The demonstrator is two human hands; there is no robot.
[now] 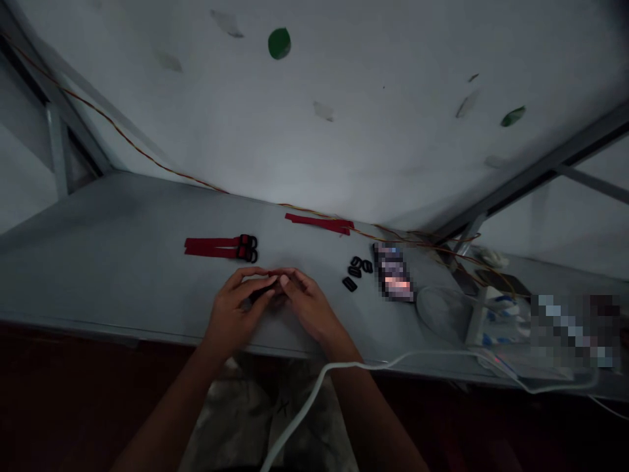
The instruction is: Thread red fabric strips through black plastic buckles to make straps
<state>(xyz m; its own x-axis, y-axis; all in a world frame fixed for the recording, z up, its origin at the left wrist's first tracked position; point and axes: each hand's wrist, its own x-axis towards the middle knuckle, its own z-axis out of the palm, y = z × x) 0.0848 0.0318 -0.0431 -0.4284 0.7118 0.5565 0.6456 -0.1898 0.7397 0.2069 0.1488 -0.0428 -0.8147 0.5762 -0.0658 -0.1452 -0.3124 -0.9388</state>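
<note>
We find the left hand (234,308) and right hand (307,303) closed together on a red strap (276,271) with a small dark buckle (261,292), pinched between the fingertips just above the table (122,275). How far the strap is threaded we cannot tell. Beyond the grip to the left lies one finished strap with buckle (221,247). To the right, loose black buckles (356,271) and further red strips (319,223) remain unassembled.

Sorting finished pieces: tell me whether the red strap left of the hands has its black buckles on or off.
On. The red strap lies flat on the table, two black buckles at its right end.
</note>
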